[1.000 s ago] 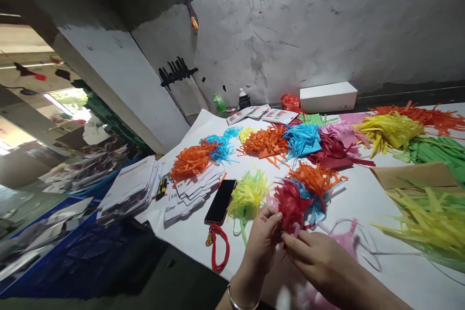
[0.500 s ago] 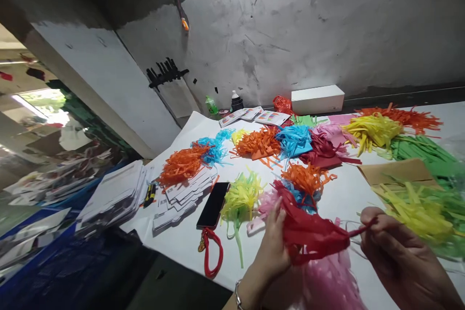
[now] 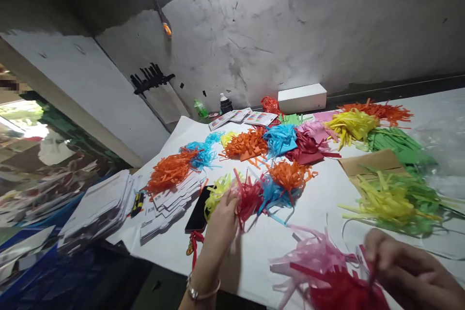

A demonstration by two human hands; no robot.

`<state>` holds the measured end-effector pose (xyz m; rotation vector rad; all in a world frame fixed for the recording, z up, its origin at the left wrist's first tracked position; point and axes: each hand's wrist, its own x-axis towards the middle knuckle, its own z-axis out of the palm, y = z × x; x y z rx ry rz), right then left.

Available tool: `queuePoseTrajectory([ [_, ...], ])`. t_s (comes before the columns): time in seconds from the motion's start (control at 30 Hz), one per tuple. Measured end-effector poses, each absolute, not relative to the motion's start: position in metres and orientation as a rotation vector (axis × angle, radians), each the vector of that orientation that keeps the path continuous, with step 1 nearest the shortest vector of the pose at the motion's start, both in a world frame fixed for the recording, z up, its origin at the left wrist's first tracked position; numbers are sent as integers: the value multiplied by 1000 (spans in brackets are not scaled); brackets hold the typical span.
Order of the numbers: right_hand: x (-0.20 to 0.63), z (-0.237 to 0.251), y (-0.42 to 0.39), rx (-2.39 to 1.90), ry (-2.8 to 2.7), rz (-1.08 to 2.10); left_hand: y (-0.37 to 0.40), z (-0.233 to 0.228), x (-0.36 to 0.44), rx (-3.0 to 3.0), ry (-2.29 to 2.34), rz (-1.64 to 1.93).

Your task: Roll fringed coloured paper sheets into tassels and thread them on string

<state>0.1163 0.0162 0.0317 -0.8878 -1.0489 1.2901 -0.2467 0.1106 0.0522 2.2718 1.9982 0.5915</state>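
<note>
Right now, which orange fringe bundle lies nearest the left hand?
The small orange bundle beside the blue fringe, just right of the left hand; the other orange bundles lie farther back.

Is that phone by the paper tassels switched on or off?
Off, it seems: the phone lies flat on the white table, screen plain black.

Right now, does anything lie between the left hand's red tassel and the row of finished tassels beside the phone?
Nothing visible does. The left hand holds the red tassel right against the yellow-green tassel and blue tassel; only bare white paper surrounds them.

Hands (image 3: 221, 218) (image 3: 403, 264) grip red paper tassels (image 3: 249, 198) over table (image 3: 319, 203).
</note>
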Motion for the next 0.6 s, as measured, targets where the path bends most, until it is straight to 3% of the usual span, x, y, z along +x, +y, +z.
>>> queuePoseTrajectory([
  [0.1, 94, 47, 19, -946, -1307, 1289, 67, 56, -214, 2108, 1933, 701],
  [0.3, 64, 51, 16, -864, -1246, 1311, 4, 25, -107, 1512, 1110, 1215],
  [0.47, 78, 34, 6, -1089, -1225, 1105, 10, 18, -85, 897, 935, 1136],
  [0.6, 90, 24, -4, -1193, -1522, 984, 19, 21, -88, 754, 721, 1055],
])
